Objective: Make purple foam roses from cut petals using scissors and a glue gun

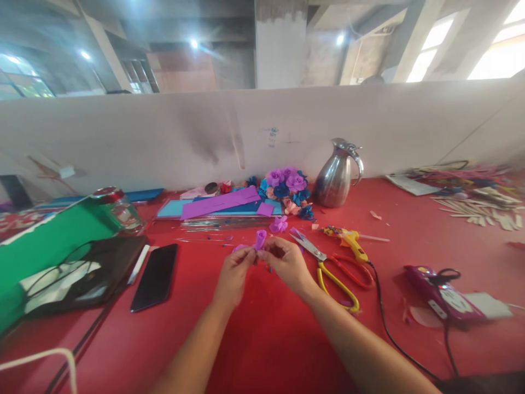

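A small rolled purple paper flower (261, 238) stands upright between my two hands, pinched near its base. My left hand (235, 273) closes thumb and fingers on it from the left. From the right, the fingertips of my right hand (287, 264) press on the same base. A looser purple paper flower (279, 224) lies just beyond them. Behind it is a bunch of purple, blue and pink paper flowers (287, 183). Purple paper strips (219, 202) rest on blue sheets, with thin wires (221, 225) in front.
To the right lie open scissors (338, 273), a yellow glue gun (353, 246) and a purple power strip (447, 298) with cables. A steel jug (335, 175) stands by the wall. On the left are a phone (156, 278), a dark bag (118, 257) and a glass jar (121, 210).
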{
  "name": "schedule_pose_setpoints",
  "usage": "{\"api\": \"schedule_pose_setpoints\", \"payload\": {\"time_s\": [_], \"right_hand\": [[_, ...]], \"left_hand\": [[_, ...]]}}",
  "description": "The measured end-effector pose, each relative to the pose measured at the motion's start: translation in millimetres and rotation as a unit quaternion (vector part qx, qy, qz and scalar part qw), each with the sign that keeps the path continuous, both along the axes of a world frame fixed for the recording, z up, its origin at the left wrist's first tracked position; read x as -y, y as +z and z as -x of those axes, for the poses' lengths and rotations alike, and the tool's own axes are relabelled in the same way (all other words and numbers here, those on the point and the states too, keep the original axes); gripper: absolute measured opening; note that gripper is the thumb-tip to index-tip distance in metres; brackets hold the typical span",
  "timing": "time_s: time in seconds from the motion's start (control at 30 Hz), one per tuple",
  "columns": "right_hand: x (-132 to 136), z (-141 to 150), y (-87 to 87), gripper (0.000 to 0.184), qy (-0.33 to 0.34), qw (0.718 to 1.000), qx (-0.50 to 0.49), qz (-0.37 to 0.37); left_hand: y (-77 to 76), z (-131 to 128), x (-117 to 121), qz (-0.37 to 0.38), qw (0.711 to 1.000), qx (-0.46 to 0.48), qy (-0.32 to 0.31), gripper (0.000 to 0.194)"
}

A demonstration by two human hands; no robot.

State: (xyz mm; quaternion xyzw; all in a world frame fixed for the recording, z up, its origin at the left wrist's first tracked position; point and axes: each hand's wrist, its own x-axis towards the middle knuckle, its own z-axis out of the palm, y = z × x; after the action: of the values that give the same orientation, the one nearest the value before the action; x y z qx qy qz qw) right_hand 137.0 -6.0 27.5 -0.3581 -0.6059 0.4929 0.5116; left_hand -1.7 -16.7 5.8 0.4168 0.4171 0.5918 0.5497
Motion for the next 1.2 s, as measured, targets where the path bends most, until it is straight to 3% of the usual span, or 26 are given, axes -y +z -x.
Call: {"api": "schedule_pose_setpoints", "payload": {"time_s": [0.27, 0.53, 0.83, 1.1, 1.2], "right_hand": [[-3.6, -2.5, -0.1, 0.009, 0.014, 0.999, -0.009, -0.034], [0.0, -1.6, 2.8, 0.013, 0.037, 0.998, -0.030, 0.032], [-6.8, 1.1, -12.5, 0.015, -0.010, 1.000, -0.015, 0.004], [-3.6, 0.5, -3.2, 0.017, 0.016, 0.996, -0.039, 0.073], [-4.0, 0.4, -3.6, 0.016, 0.021, 0.997, -0.046, 0.066]], "left_hand": [[8.4, 0.9, 1.6, -0.009, 1.000, 0.012, -0.017, 0.013], [3.0, 0.6, -2.0, 0.022, 0.998, 0.056, -0.019, 0.018], [5.6, 1.1, -0.3, 0.046, 0.994, 0.075, -0.059, 0.020], [10.7, -1.0, 1.1, 0.063, 0.991, 0.097, -0.061, 0.018], [9.3, -1.2, 1.1, 0.054, 0.993, 0.095, -0.054, 0.018]]}}
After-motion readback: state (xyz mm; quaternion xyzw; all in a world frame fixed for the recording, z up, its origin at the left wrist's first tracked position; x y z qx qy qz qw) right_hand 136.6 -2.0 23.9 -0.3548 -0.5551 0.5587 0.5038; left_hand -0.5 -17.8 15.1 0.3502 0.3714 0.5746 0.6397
